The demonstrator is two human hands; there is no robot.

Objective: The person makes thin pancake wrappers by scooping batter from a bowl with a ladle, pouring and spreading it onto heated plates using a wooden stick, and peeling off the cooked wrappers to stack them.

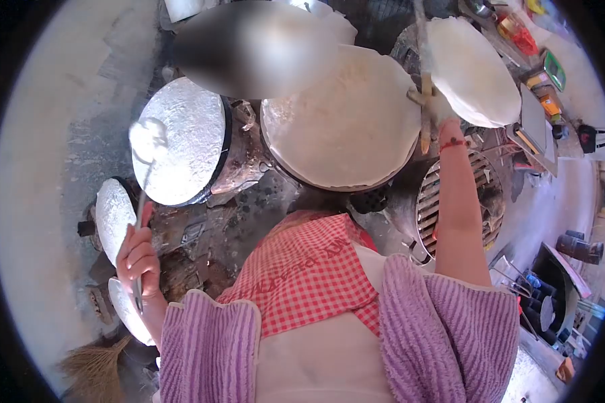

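Left hand (140, 258): yours, closed round the handle of a ladle (148, 140), its white head above the left drum (228, 127). Left drum: dark-rimmed, glossy white layer (185, 151) across the top; contents or cover, you cannot tell. Griddle (356, 190), centre: round, one thin pale sheet (343, 121) covering it. Right hand (448, 114): yours, blurred, grip indeterminable, beside a wooden stick (425, 131) and a pale round stack (474, 74). Right drum (405, 205): slatted grate (429, 195) on top, partly behind your forearm.
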